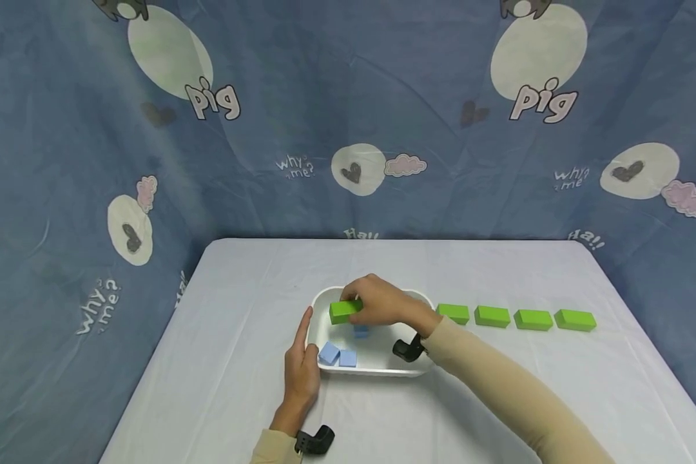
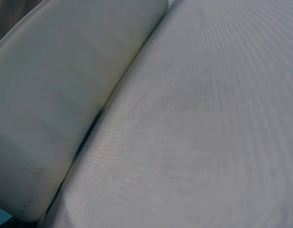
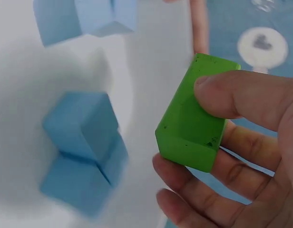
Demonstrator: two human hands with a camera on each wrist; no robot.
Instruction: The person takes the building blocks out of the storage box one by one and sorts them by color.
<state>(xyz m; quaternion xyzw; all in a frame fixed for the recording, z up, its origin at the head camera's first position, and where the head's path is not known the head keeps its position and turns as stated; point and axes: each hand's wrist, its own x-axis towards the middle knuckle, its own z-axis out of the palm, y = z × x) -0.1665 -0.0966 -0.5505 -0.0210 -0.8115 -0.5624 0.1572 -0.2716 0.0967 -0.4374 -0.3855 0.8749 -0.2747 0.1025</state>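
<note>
My right hand [image 1: 379, 301] pinches a green block [image 1: 345, 311] between thumb and fingers, above the far left part of a white tray [image 1: 377, 372]. The right wrist view shows the thumb on one face of the green block [image 3: 194, 114] and fingers beneath it. Several light blue blocks lie in the tray: one blue block [image 1: 328, 353] and another blue block [image 1: 348, 358] at the near left, and stacked blue blocks [image 3: 82, 126] nearer the middle, partly hidden by the hand in the head view. My left hand [image 1: 303, 374] rests along the tray's left side, fingers straight.
Right of the tray, several green blocks stand in a row: the nearest green block [image 1: 453, 314] is beside the tray, the farthest green block [image 1: 575, 320] near the table's right side. A white cloth covers the table [image 1: 238, 361]. A blue printed curtain [image 1: 301, 116] hangs behind.
</note>
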